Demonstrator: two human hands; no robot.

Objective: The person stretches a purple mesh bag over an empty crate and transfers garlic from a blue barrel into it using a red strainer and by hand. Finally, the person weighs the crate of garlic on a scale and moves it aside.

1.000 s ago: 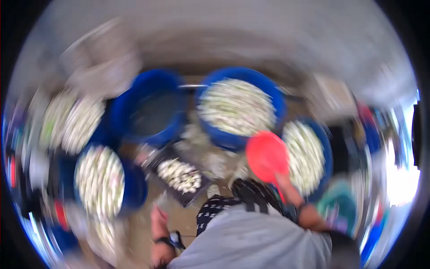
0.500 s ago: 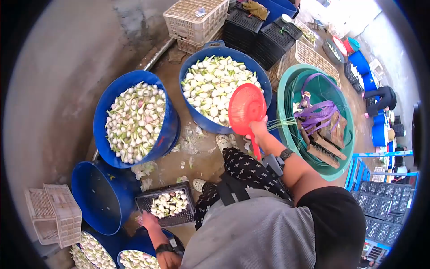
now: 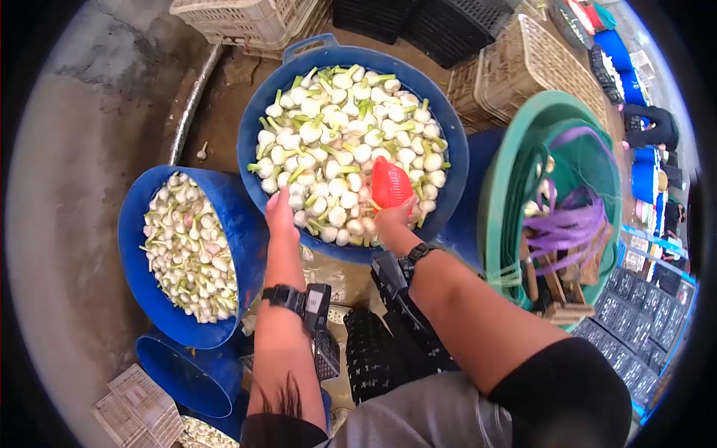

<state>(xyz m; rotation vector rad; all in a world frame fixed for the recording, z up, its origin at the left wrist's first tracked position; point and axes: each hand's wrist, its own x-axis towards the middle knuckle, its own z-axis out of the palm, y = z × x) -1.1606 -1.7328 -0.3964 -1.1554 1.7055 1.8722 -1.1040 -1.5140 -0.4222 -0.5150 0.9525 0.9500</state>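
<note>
A large blue tub [image 3: 246, 134] full of white bulbs [image 3: 336, 134] with green stems stands in front of me. My right hand [image 3: 394, 215] is closed round a red plastic scoop [image 3: 390, 183], which is tilted and partly down among the bulbs at the tub's near right. At the near left edge of the same tub is my left hand [image 3: 281, 215], fingers stretched out and holding nothing, beside the bulbs.
Another blue tub of bulbs [image 3: 190, 254] stands at the left, with a blue tub [image 3: 183, 377] below it. A green basin [image 3: 497, 187] holding purple straps and brushes is at the right. Pale crates [image 3: 515, 67] and black crates [image 3: 455, 26] stand behind. A person [image 3: 653, 127] is far right.
The red scoop has gone from above the tub's near edge down into the bulbs, tilting. My left hand has moved from beside the black tray up to the tub. The view has come nearer the tub.
</note>
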